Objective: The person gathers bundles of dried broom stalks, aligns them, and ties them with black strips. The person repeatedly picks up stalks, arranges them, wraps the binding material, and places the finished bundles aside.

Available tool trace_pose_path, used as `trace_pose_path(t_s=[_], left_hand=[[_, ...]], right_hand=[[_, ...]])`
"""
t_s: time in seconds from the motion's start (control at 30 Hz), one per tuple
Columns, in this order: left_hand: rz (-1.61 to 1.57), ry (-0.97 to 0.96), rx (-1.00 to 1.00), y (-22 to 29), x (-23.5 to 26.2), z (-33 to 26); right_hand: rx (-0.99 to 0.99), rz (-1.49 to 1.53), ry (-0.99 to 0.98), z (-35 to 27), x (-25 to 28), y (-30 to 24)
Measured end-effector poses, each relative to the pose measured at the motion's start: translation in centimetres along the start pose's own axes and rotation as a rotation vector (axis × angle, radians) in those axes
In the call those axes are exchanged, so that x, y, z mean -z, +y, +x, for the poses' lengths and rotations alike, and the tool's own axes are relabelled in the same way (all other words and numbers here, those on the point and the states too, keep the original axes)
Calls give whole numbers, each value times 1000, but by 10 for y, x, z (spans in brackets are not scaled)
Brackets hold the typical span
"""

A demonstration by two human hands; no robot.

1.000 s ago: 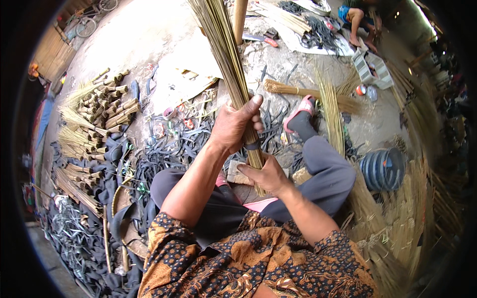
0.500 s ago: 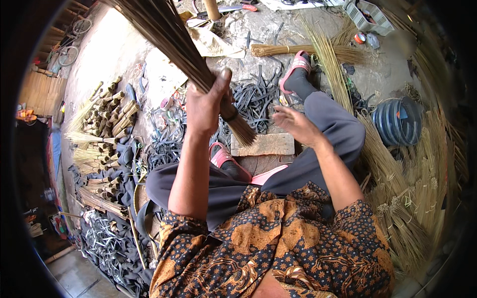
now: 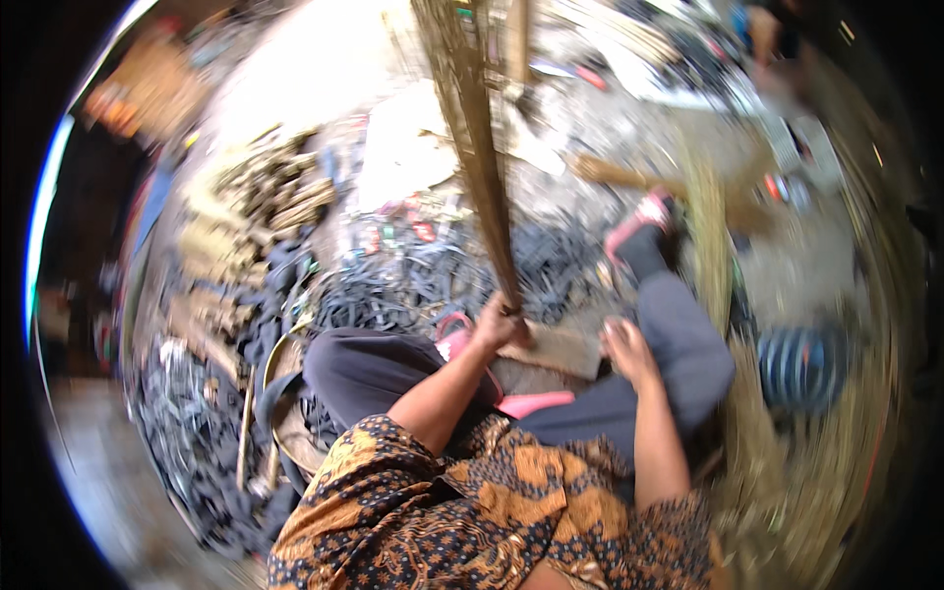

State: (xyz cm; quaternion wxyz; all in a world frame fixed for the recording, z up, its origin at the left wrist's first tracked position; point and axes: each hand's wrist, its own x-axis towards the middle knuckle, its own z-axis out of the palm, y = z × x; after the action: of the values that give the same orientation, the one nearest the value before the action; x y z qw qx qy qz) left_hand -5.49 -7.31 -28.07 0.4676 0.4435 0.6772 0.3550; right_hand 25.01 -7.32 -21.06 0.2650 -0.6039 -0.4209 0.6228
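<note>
Left hand clamped round broom-stick bundle base, butted on wooden block; right hand loose, empty. Best keep bundle upright, grip tight.

The bundle of broom sticks gripped near its lower end by the left hand is golden tan, darkening to brown toward that end, and the wooden block under it is pale brown. The shirt has a batik pattern of orange and cream motifs on dark navy, the trousers are grey, and the sandal is pink. The strips heaped on the ground are black, and the coil beside the right knee is blue-grey.
</note>
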Motion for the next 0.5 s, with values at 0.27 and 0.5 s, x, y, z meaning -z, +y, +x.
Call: trace_pose_path(t_s=[0.27, 0.5], left_hand=[[80, 531, 62, 159, 311, 31], [-324, 1186, -148, 225, 519, -42]], right_hand=[[-31, -173, -91, 6, 9, 15], [56, -272, -60, 10, 2, 14]])
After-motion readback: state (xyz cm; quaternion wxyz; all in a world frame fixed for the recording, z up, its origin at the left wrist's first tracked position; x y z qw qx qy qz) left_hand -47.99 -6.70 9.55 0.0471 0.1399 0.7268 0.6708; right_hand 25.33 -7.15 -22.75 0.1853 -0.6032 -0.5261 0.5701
